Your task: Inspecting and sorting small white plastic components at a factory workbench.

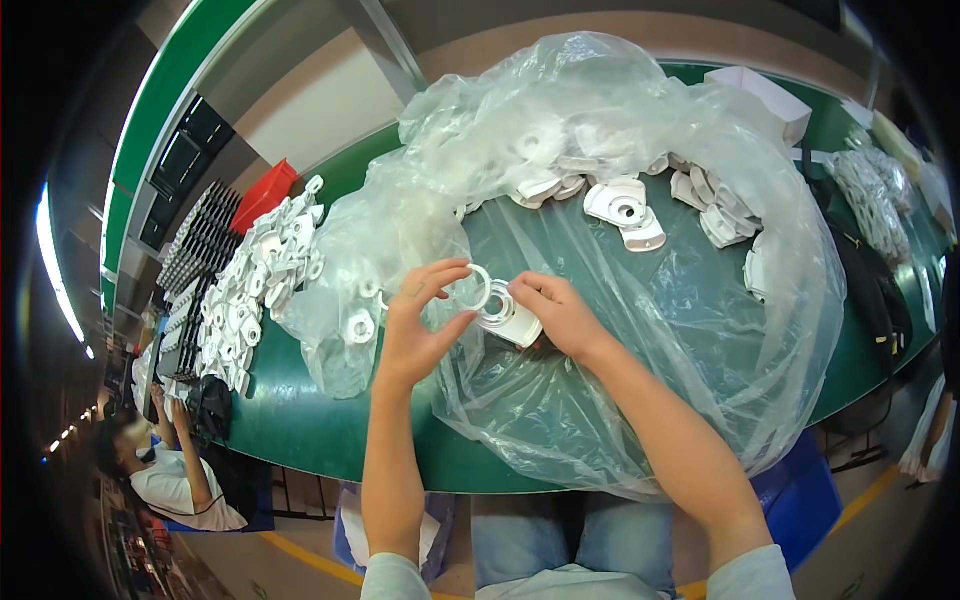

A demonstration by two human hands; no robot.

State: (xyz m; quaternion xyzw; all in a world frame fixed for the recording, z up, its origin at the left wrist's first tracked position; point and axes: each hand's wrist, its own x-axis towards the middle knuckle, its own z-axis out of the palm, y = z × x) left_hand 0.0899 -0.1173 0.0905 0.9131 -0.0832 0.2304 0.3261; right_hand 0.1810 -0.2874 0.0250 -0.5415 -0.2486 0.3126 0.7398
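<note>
Pinched between the thumb and fingers of my left hand (412, 325) is a thin white ring (487, 284), tilted up on its edge. My right hand (562, 314) grips a white plastic part (519, 328) with a round opening at one end. The ring is right beside that opening; whether the two touch I cannot tell. Both hands are over a large clear plastic bag (590, 390) spread on the green table. Farther back on the bag, a similar white plate-like part with a round hole (627, 212) lies among several others.
A heap of white parts (262, 268) covers the table's left side, near a red bin (264, 196) and stacked dark trays (196, 243). A black bag (868, 290) and bundled white pieces (872, 200) are at the right. Another person (185, 485) sits at the far left.
</note>
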